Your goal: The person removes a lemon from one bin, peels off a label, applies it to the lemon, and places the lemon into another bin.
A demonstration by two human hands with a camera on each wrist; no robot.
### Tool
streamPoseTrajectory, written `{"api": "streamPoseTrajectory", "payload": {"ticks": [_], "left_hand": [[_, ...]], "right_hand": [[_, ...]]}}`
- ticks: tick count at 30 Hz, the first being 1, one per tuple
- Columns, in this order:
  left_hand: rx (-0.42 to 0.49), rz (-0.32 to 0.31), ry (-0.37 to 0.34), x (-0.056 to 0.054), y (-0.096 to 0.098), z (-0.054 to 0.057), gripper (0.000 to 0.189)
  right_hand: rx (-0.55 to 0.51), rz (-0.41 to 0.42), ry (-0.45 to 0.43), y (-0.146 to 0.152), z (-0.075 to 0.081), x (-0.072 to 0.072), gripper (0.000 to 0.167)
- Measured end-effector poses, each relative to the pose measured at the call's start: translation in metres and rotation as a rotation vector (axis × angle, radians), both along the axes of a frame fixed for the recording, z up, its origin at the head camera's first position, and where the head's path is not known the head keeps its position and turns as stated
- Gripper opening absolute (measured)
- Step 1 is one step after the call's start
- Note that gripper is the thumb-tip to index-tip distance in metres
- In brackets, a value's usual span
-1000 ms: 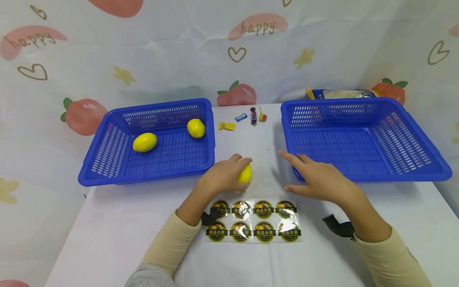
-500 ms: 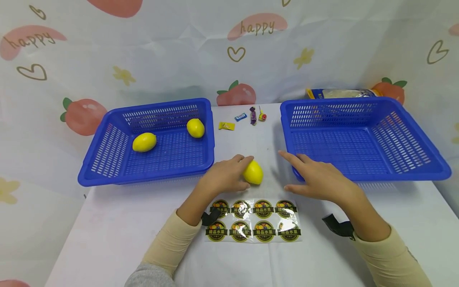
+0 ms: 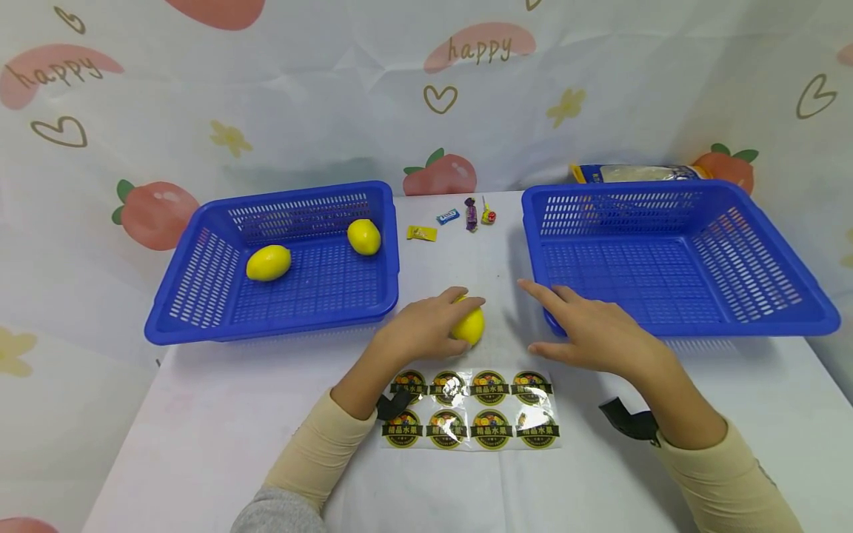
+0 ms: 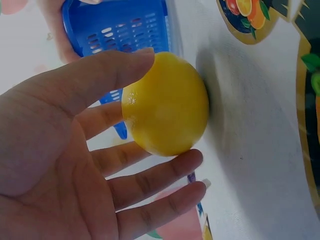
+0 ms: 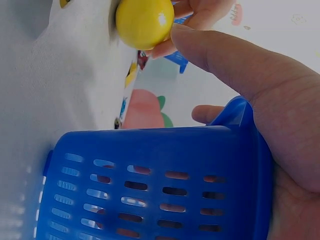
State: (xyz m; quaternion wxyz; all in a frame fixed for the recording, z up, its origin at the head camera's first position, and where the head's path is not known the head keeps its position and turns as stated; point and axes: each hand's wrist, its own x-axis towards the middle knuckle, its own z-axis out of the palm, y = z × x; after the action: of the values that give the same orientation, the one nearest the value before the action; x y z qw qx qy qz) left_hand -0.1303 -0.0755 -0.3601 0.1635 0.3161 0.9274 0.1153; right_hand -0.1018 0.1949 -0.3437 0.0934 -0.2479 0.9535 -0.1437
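Note:
Thumb and fingers of my left hand are round a yellow lemon on the white table, between two blue baskets. The left wrist view has the thumb on one side of the lemon, some fingers partly hidden behind it. My right hand hovers at the near left corner of the right blue basket, fingers extended and nothing held. The right wrist view places that hand beside the basket wall. Two more lemons, one at left and one at right, lie in the left blue basket.
A sheet of round fruit stickers lies in front of the hands. Toward the back are a yellow candy, a blue candy, a purple candy and a lollipop. A blue-and-yellow bag sits behind the right basket.
The lemon first shifted right, out from under the left fingers; then the left hand moved slightly right and its fingers came over it again. The right hand has stayed in place.

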Motion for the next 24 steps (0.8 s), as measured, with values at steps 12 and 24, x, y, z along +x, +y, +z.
{"api": "streamPoseTrajectory", "payload": {"ticks": [12, 24], "left_hand": [[-0.018, -0.005, 0.019, 0.001, 0.0004, 0.0012, 0.068], [0.003, 0.034, 0.047, 0.0049, -0.003, -0.0022, 0.075]], "right_hand": [[0.004, -0.001, 0.007, 0.0001, -0.0005, 0.0007, 0.09], [0.002, -0.002, 0.011, -0.0002, 0.0012, 0.0016, 0.089]]}}
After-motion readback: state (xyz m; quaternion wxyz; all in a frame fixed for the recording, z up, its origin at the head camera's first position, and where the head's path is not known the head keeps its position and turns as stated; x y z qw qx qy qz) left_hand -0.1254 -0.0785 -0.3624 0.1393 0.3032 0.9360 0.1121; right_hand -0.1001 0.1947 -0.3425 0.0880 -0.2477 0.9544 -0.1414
